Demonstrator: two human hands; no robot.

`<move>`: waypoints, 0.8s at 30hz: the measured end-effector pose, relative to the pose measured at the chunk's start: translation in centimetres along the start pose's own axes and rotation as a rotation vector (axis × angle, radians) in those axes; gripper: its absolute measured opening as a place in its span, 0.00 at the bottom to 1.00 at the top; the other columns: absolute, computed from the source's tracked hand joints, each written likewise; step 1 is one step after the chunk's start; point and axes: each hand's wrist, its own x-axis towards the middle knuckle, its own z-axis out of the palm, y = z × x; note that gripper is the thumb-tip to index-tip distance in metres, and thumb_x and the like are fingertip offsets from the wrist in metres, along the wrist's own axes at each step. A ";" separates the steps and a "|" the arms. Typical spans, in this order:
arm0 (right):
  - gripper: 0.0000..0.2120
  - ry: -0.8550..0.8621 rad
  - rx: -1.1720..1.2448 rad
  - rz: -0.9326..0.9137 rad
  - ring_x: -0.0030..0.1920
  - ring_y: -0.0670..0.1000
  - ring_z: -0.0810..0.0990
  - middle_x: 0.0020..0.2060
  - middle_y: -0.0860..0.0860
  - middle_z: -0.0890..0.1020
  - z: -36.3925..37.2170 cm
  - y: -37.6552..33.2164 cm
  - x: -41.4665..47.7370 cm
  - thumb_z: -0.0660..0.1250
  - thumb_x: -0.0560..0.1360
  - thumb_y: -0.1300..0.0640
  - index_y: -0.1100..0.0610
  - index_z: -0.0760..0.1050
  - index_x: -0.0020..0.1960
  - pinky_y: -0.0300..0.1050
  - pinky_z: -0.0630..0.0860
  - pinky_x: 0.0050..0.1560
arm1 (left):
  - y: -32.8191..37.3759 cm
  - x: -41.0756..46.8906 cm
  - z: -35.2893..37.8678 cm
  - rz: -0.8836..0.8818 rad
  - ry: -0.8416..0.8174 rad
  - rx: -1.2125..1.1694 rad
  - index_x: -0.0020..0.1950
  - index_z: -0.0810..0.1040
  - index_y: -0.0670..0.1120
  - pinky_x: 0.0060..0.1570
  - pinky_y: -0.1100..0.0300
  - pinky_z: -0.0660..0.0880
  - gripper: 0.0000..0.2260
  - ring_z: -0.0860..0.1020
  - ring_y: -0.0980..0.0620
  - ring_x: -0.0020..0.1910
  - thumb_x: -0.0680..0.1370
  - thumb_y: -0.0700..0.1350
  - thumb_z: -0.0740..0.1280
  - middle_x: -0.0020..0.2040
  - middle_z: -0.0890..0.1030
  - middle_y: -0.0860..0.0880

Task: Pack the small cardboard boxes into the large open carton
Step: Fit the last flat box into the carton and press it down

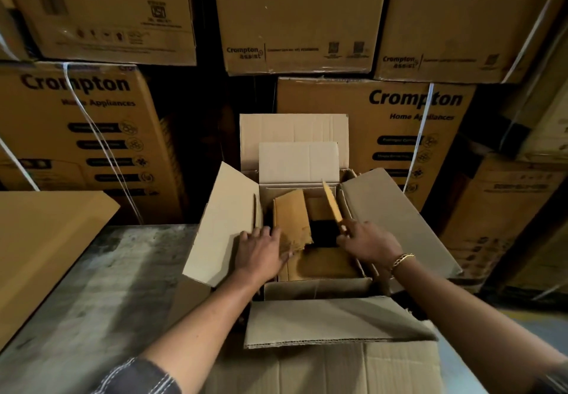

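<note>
Small cardboard boxes (pixel 290 218) lie inside the large open carton (pixel 338 323) on the bench (pixel 92 286). Our left hand (pixel 261 252) rests with straight fingers on one by the carton's left wall; our right hand (pixel 365 241) grips a tilted tan cardboard piece (pixel 331 206) by its right wall.

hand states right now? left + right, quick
Left hand: open, fingers flat on a small box inside the carton.
Right hand: closed, gripping an upright cardboard flap.
</note>
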 end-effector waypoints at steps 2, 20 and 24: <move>0.22 0.116 -0.127 0.000 0.50 0.51 0.80 0.55 0.50 0.80 -1.5 1.3 -0.5 0.63 0.79 0.48 0.50 0.68 0.71 0.46 0.79 0.44 | 0.2 -0.2 0.0 0.033 0.092 0.005 0.81 0.53 0.48 0.69 0.43 0.65 0.34 0.68 0.44 0.72 0.81 0.60 0.61 0.76 0.66 0.44; 0.23 0.004 -0.500 -0.132 0.68 0.54 0.71 0.66 0.48 0.75 0.6 3.2 0.1 0.52 0.80 0.37 0.45 0.75 0.67 0.55 0.66 0.65 | -2.0 -0.6 0.2 -0.036 -0.095 0.046 0.77 0.66 0.47 0.77 0.45 0.54 0.28 0.56 0.47 0.79 0.81 0.59 0.51 0.80 0.62 0.46; 0.25 -0.120 -0.194 -0.072 0.79 0.55 0.56 0.73 0.49 0.70 0.6 2.4 1.2 0.50 0.83 0.35 0.46 0.77 0.67 0.63 0.45 0.75 | -3.0 0.0 -0.2 -0.041 -0.130 -0.016 0.76 0.68 0.49 0.75 0.49 0.58 0.24 0.58 0.51 0.79 0.82 0.54 0.52 0.79 0.63 0.48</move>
